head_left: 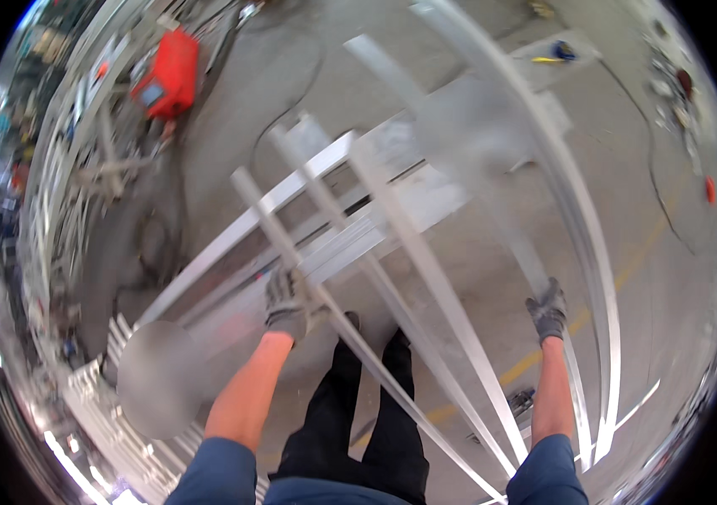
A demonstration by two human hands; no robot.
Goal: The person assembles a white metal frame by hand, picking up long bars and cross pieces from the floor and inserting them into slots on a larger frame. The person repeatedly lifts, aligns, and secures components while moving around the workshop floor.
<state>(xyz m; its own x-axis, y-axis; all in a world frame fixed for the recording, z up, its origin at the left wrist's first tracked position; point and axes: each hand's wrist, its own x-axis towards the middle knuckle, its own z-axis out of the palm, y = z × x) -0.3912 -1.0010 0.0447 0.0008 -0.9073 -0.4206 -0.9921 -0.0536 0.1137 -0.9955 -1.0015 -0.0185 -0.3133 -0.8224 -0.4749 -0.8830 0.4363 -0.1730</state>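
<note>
Several long silver metal bars run from the upper middle toward the lower right in front of me. My left hand (pixel 287 303), in a grey glove, is closed at the leftmost metal bar (pixel 358 343); some of its fingers are blurred. Farther right, my right hand (pixel 549 311), gloved too, grips another metal bar (pixel 576 383). Between them lie two more bars, one of them a wide bar (pixel 438 286). Just right of my right hand runs a thick curved-looking profile (pixel 581 210). Beneath the bars, a pale flat metal piece (pixel 426 198) crosses the view.
A red machine (pixel 172 74) stands at the upper left, near racks of metal stock (pixel 89 404). Cables (pixel 649 143) trail over the grey floor. A blue and yellow tool (pixel 562 52) lies at the top right. Yellow line marking (pixel 520 367) crosses the floor.
</note>
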